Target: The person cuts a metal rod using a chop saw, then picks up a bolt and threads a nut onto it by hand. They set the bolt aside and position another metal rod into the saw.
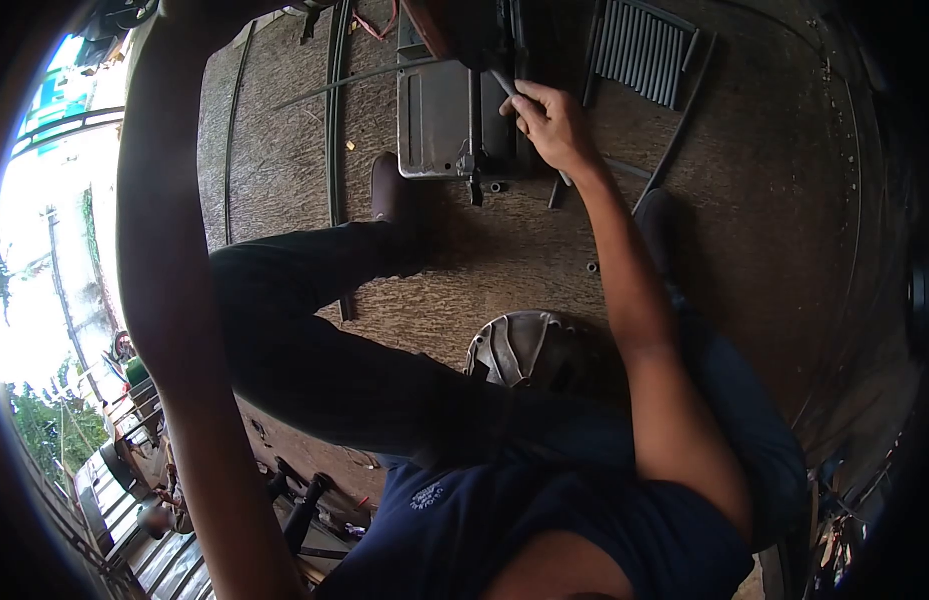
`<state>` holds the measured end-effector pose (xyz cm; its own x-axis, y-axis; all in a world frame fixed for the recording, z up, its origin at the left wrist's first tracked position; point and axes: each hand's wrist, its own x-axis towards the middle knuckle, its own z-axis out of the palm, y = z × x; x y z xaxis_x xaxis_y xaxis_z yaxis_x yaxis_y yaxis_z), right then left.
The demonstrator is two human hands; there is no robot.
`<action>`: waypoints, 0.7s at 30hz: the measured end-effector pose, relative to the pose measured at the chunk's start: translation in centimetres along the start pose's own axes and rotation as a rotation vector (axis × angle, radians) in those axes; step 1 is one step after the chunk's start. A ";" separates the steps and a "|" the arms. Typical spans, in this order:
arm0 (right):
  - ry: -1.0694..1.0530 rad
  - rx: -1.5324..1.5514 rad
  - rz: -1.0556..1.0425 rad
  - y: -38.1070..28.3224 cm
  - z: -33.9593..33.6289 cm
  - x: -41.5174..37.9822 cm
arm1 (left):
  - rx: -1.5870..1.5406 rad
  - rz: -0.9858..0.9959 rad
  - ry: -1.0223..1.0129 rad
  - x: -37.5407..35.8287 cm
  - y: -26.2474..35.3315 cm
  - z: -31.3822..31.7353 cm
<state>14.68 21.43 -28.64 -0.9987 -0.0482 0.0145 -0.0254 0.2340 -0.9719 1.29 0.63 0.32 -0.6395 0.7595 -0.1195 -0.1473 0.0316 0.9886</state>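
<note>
My right hand [553, 125] is closed round a thin grey rod or handle [504, 84], which runs up to a dark and reddish-brown piece [431, 28] at the top edge. Beneath that piece lies a grey metal case [432, 120] with a raised rectangular panel. My left forearm reaches up along the left side to the top edge. The left hand itself cannot be seen, so what it holds is hidden.
Long thin bars [336, 130] lie on the brown floor left of the case. A ribbed grey grille [645, 52] is at the upper right. A round metal housing [515, 345] sits near my legs. My shoes [387, 185] flank the case.
</note>
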 end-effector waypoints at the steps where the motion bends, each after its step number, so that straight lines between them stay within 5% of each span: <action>1: 0.008 0.027 0.006 0.1 0.2 0.0 | 0.000 0.000 0.001 0.1 0.2 -0.4; 4: 0.019 0.017 0.012 -0.5 0.0 -0.2 | 0.513 0.080 -0.143 0.8 0.2 -2.0; 6: 0.027 -0.021 0.011 -0.4 0.3 -0.2 | 0.302 0.092 -0.122 0.9 -0.4 -2.4; 8: 0.372 -0.133 -0.292 0.1 1.6 0.0 | 0.134 0.037 -0.033 0.8 -0.5 -2.2; 9: 0.373 -0.134 -0.293 0.4 1.5 0.0 | 0.035 -0.022 0.050 0.6 -0.5 -2.1; 15: 0.058 -0.041 -0.056 -0.4 0.4 0.2 | 0.106 0.037 0.207 0.2 -0.5 0.8; 21: -0.110 0.482 0.185 -1.1 -0.1 -0.1 | 0.129 0.017 0.240 0.0 -0.2 1.6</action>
<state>14.81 21.25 -27.51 -0.9736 -0.1560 -0.1667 0.1992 -0.2233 -0.9542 2.55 1.69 0.24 -0.8041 0.5850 -0.1056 -0.0470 0.1145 0.9923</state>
